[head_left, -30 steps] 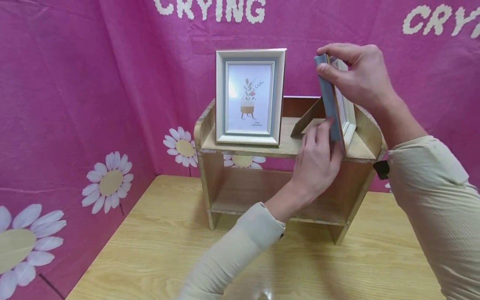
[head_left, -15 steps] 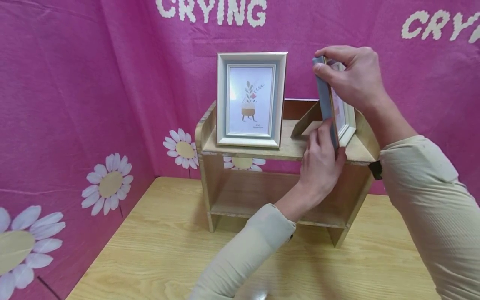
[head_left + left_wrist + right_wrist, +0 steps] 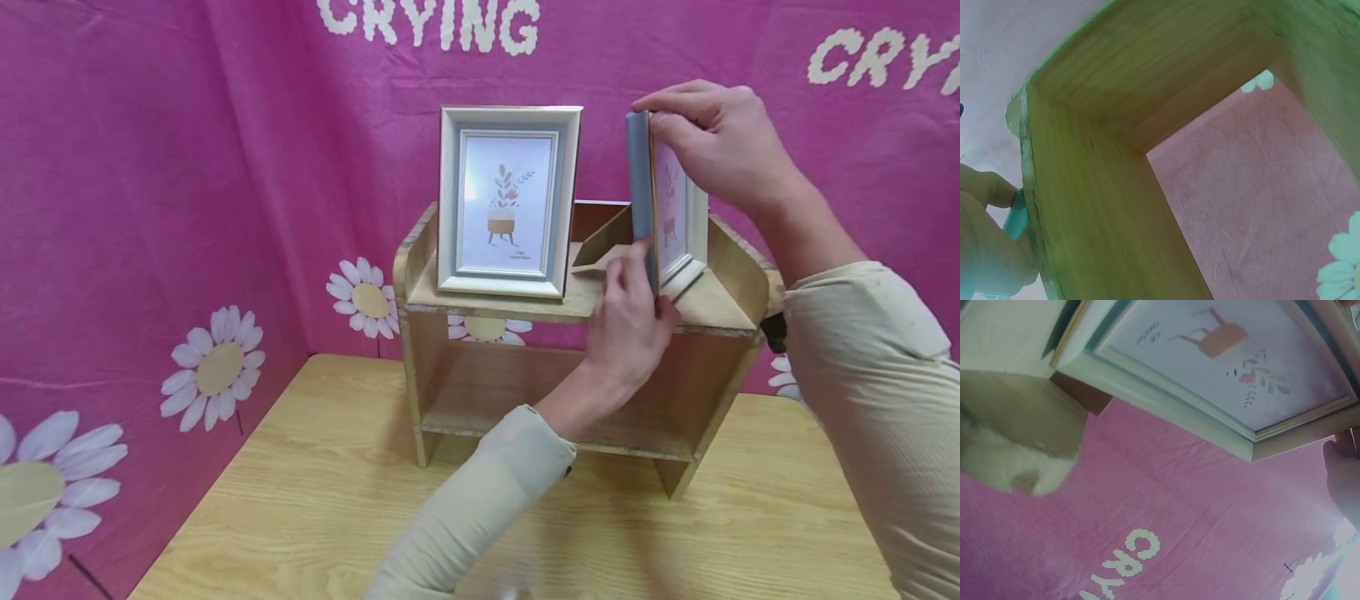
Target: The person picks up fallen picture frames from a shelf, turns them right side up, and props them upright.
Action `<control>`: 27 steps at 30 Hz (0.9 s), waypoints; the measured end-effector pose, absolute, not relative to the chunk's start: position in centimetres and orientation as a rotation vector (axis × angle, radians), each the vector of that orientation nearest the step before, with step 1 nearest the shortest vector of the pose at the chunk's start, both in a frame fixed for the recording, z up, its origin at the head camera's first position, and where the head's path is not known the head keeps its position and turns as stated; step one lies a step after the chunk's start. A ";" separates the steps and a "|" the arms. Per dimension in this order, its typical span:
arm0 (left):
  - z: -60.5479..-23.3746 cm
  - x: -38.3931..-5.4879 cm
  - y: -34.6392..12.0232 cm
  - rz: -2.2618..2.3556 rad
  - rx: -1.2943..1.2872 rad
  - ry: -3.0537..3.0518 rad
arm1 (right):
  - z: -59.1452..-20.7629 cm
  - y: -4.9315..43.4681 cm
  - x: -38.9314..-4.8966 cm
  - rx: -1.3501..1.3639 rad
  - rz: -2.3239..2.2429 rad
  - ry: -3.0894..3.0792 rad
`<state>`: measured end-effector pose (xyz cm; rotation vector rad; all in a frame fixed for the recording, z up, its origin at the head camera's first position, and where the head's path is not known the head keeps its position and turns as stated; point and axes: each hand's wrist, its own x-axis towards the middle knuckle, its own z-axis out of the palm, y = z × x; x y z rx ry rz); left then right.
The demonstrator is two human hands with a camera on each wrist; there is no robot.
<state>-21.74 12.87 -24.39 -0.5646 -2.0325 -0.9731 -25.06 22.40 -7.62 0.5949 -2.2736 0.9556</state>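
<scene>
In the head view, my right hand pinches the top corner of a cream and blue picture frame, fingers behind and thumb in front. My left hand grips the same frame low on its near edge. This frame stands nearly edge-on at the right of a small wooden shelf's top, its brown back stand folded out to the left. The right wrist view shows its glazed front with a printed plant pot. In the left wrist view, my left hand is partly cut off.
A matching picture frame stands upright on the left of the shelf top, facing me. Beneath is the shelf's lower board, all on a wooden table. Pink cloth with daisies and lettering hangs behind and to the left.
The right picture frame has turned so that more of its front shows, and its stand has swung slightly left. Both hands keep hold of it. The left frame stays put on the shelf.
</scene>
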 end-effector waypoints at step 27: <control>-24.8 -23.2 9.0 -1.083 -0.852 -1.952 | -7.8 23.1 -25.5 0.576 0.690 -2.110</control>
